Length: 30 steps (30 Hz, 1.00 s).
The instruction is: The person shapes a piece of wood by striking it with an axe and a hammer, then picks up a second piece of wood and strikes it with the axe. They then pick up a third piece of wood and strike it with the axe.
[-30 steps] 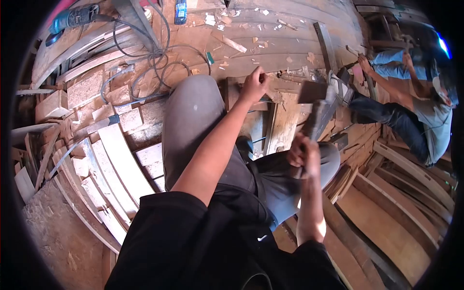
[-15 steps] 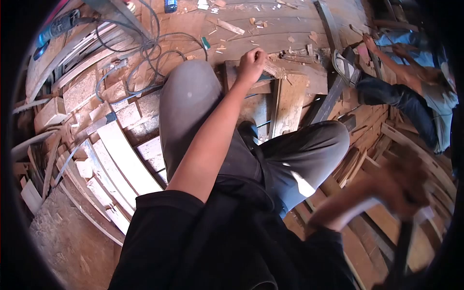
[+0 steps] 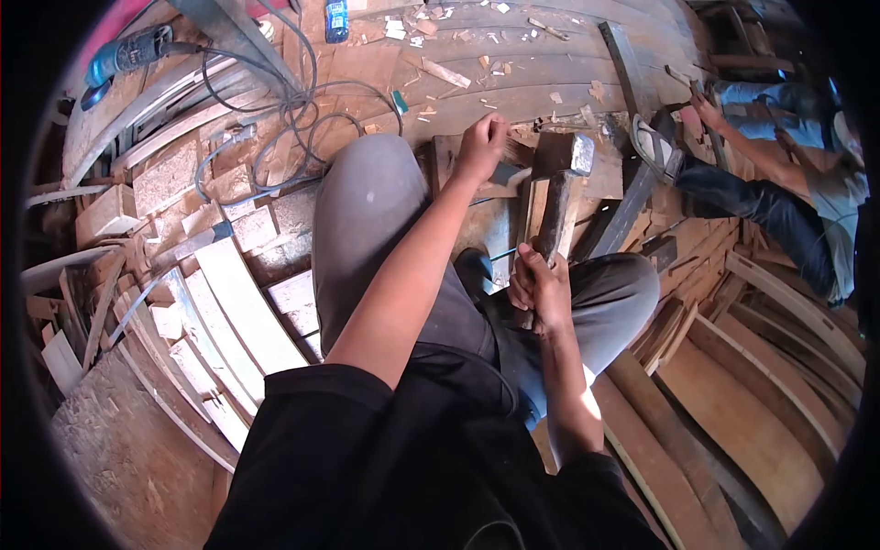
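My right hand (image 3: 543, 286) is wrapped round the handle of a hammer (image 3: 554, 215), above my bent leg. The hammer's heavy metal head (image 3: 563, 154) is up over the wood in front of me and covers part of it. My left hand (image 3: 482, 147) is closed, its fingers curled, just left of the hammer head. What it grips, if anything, is hidden. Below and beside the hammer, a narrow wooden board (image 3: 533, 213) shows in part, pointing toward me. A wooden block (image 3: 446, 156) lies by my left wrist.
At the upper left are a blue power tool (image 3: 128, 57) and a looped cable (image 3: 316, 92). Curved wood pieces (image 3: 243, 302) lie left, planks (image 3: 733, 403) right. Wood chips and a blue can (image 3: 336, 20) are ahead. Another person (image 3: 779, 174) sits at the right, one sandalled foot near a dark beam (image 3: 623, 206).
My right hand has swung the hammer from low on the right, where it was blurred, up to the front centre. My left hand has stayed nearly in place, closed. The view has shifted slightly.
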Motion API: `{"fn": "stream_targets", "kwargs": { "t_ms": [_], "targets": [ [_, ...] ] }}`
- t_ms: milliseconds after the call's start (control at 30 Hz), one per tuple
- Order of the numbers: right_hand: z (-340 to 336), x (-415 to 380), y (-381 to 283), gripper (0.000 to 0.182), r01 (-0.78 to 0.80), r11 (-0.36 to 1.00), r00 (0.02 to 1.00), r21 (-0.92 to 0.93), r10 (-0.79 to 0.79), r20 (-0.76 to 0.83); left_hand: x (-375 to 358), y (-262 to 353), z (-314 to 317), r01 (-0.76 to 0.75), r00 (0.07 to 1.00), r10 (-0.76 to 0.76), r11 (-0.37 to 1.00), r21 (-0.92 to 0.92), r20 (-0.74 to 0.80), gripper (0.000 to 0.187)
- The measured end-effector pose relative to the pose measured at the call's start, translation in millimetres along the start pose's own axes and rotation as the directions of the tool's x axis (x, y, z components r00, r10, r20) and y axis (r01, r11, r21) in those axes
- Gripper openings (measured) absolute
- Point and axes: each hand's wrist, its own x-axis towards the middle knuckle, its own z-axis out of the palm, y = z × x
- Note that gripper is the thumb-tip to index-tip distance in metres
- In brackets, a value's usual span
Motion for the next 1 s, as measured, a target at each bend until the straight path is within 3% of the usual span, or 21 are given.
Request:
{"fn": "stream_targets", "kwargs": {
  "t_ms": [33,100,200,233,267,300,367,433,500,567,600,633,667,700,733,767,800,833,933,967,1000],
  "targets": [
    [-1,-3,-7,0.016,0.025,0.999,1.000,0.027,-0.025,0.017,1,-4,1,0.001,1.000,-0.001,0.997,0.080,-0.004,0.027],
    [7,-13,-34,0.018,0.153,0.984,0.988,0.092,-0.155,0.016,7,-11,0,-0.048,0.997,0.048,0.999,0.014,-0.060,0.025],
    [15,-38,-102,0.024,0.489,0.868,0.865,-0.085,-0.495,-0.078,5,-3,-3,-0.061,0.993,0.062,0.998,0.015,-0.105,0.022],
    [4,-37,-125,0.031,0.718,0.695,0.680,0.050,-0.714,0.167,7,-2,-3,-0.091,0.988,0.090,0.996,0.001,-0.122,0.022],
    [4,-52,-155,0.038,0.684,0.685,0.657,0.251,-0.728,0.197,7,-3,-2,-0.117,0.983,0.114,0.993,-0.012,-0.141,0.021],
    [24,-65,-174,0.042,0.873,0.391,0.329,-0.291,-0.913,-0.241,9,-6,-2,-0.152,0.978,0.151,0.988,0.006,-0.143,0.018],
    [-11,-83,-219,0.044,0.986,0.162,0.148,0.031,-0.951,0.273,8,-6,-5,-0.115,0.989,0.116,0.993,0.014,-0.093,0.018],
    [-15,-99,-240,0.046,0.990,-0.061,-0.026,-0.125,-0.963,0.268,7,-3,-6,-0.110,0.992,0.111,0.994,0.015,-0.057,0.017],
    [-15,-90,-220,0.037,0.948,-0.150,-0.086,-0.279,-0.970,0.229,5,0,-5,-0.133,0.990,0.133,0.991,0.003,-0.043,0.016],
    [-14,-55,-147,0.028,0.848,0.005,0.068,-0.530,-0.993,0.099,4,-1,-1,-0.145,0.987,0.146,0.989,0.022,-0.071,0.013],
    [-13,-35,-100,0.024,0.741,0.222,0.275,-0.634,-0.961,-0.015,5,-2,-1,-0.152,0.984,0.154,0.988,0.033,-0.089,0.012],
    [-5,-19,-57,0.019,0.557,0.564,0.606,-0.610,-0.778,-0.167,5,-2,-2,-0.152,0.983,0.158,0.986,0.064,-0.099,0.012],
    [5,-11,-28,0.015,0.227,0.891,0.912,-0.394,-0.336,-0.234,4,-2,-2,-0.152,0.982,0.162,0.984,0.094,-0.103,0.012],
    [4,2,-15,0.012,-0.130,0.985,0.979,-0.114,0.109,-0.171,2,0,-1,-0.154,0.981,0.166,0.981,0.121,-0.103,0.011],
    [-7,20,-16,0.019,-0.364,0.918,0.932,0.158,0.357,0.068,-2,4,0,-0.108,0.990,0.117,0.989,0.100,-0.084,0.013],
    [-8,22,-8,0.027,-0.346,0.917,0.935,0.197,0.355,-0.008,-5,7,0,-0.068,0.995,0.074,0.994,0.083,-0.062,0.015],
    [-3,18,-6,0.029,-0.276,0.958,0.953,0.076,0.283,-0.106,1,10,-4,-0.033,0.998,0.037,0.997,0.072,-0.058,0.016],
    [-5,20,3,0.029,-0.205,0.978,0.975,-0.034,0.200,-0.101,0,4,1,-0.176,0.980,0.183,0.980,0.096,-0.078,0.018],
    [-5,20,39,0.029,-0.047,0.954,0.989,-0.295,0.003,-0.147,-7,0,4,-0.251,0.968,0.247,0.963,0.100,0.046,0.015],
    [-1,21,49,0.028,-0.010,0.938,0.990,-0.347,-0.039,-0.132,-9,5,2,-0.189,0.975,0.189,0.982,-0.012,0.117,0.014],
    [2,23,55,0.027,0.025,0.918,0.990,-0.396,-0.077,-0.116,-9,1,1,-0.014,0.975,0.045,0.989,-0.145,0.219,0.014]
  ]
}}
